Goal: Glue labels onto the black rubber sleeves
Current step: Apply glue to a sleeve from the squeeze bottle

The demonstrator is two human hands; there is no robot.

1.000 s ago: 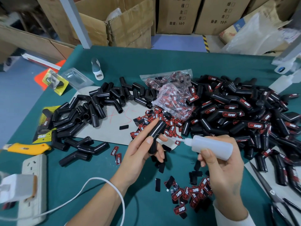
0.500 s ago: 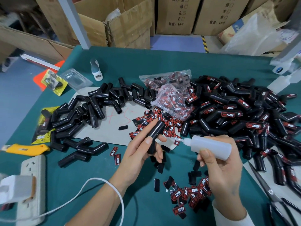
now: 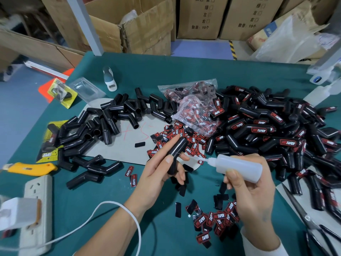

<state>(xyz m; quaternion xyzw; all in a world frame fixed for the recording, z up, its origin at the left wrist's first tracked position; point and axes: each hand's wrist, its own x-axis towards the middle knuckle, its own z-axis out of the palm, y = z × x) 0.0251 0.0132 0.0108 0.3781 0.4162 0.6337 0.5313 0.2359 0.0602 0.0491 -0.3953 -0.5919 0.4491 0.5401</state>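
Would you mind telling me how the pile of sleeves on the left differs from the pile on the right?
The left pile is plain black, without labels; the right pile carries red-and-black TAPER labels. The left pile is smaller and looser; the right pile is larger and heaped. Both hold the same bent black rubber sleeves on the green table.

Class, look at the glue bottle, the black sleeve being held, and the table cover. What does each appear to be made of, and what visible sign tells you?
Glue bottle: soft translucent plastic, probably; milky white, matte, with a thin nozzle.
Black sleeve: rubber by the task; smooth, dull sheen, bent hollow tube.
Table cover: looks like a matte green mat or cloth; no glare, which one is unclear.
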